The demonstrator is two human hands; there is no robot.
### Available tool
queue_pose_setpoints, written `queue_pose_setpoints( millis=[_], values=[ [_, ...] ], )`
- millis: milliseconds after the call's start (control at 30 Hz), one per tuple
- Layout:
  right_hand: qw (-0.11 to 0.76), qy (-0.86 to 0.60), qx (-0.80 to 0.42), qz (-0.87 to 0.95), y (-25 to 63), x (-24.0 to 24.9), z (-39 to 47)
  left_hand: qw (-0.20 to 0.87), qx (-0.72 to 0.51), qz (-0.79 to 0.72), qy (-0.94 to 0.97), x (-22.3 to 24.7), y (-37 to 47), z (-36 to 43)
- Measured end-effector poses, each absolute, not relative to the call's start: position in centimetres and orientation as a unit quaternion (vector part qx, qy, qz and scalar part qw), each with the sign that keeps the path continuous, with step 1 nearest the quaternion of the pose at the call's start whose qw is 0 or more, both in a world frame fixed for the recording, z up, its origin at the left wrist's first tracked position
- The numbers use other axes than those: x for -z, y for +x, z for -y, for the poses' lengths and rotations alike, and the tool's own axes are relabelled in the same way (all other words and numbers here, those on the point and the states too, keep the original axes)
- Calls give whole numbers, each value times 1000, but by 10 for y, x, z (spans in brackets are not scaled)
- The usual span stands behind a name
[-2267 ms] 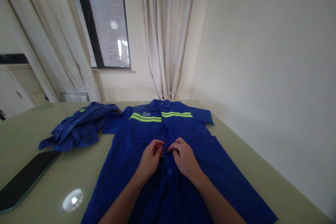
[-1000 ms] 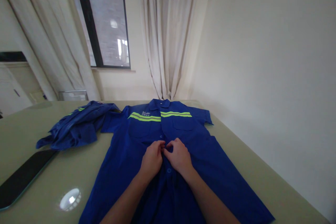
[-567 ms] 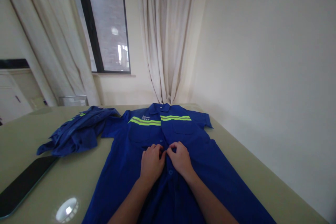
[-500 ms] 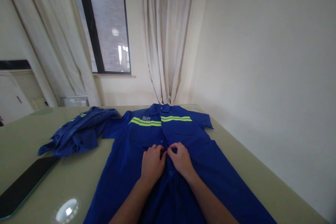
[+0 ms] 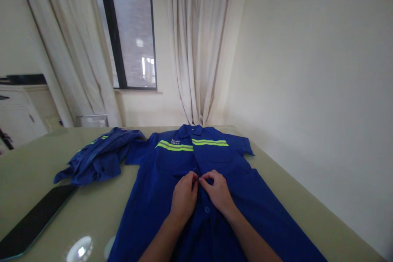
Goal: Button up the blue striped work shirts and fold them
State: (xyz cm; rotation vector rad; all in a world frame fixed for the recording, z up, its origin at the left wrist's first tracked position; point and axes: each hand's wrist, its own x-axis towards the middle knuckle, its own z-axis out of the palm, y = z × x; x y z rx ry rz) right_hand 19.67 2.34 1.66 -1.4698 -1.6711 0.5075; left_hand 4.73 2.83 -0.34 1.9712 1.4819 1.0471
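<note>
A blue short-sleeved work shirt (image 5: 159, 196) with yellow-green reflective stripes across the chest lies spread out in front of me, collar at the far end. My left hand (image 5: 185, 197) pinches the shirt's front edge near the middle of the button line. Right beside it, my right hand (image 5: 217, 189) has thumb and forefinger pinched on the cloth from the other side. Whatever button lies between the fingertips is hidden. One button (image 5: 207, 210) shows just below the hands on the front strip.
Left of the shirt lies a crumpled blue garment (image 5: 98, 159) with similar stripes. A flat black board (image 5: 37, 219) rests at the table's left. The pale green table (image 5: 101, 208) meets a wall (image 5: 307, 90) on the right; a curtain (image 5: 199, 49) hangs behind.
The view has shifted slightly, so everything sits a little further right and lower. Both hands stay at the front strip; the left fingers have drawn closer together.
</note>
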Motion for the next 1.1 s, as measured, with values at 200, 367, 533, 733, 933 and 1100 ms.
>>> queue_pose_setpoints(
  millis=[200,367,533,733,933,1100],
  values=[
    [458,-577,-189,650,190,-17,-19,256,-402,-508,717,4,46,-31],
    [447,-573,-209,654,188,-18,-18,256,-399,-542,694,1,46,-30],
    [458,-561,-185,664,186,-18,-16,279,-405,-522,697,0,45,-30],
    [461,-542,-246,658,189,-24,-18,280,-418,-526,686,-1,44,-29],
    [452,-546,-282,647,195,-22,-25,318,-445,-478,687,-3,41,-28],
    [417,-578,-253,654,196,-19,-25,311,-441,-476,694,-2,39,-29]
  ],
)
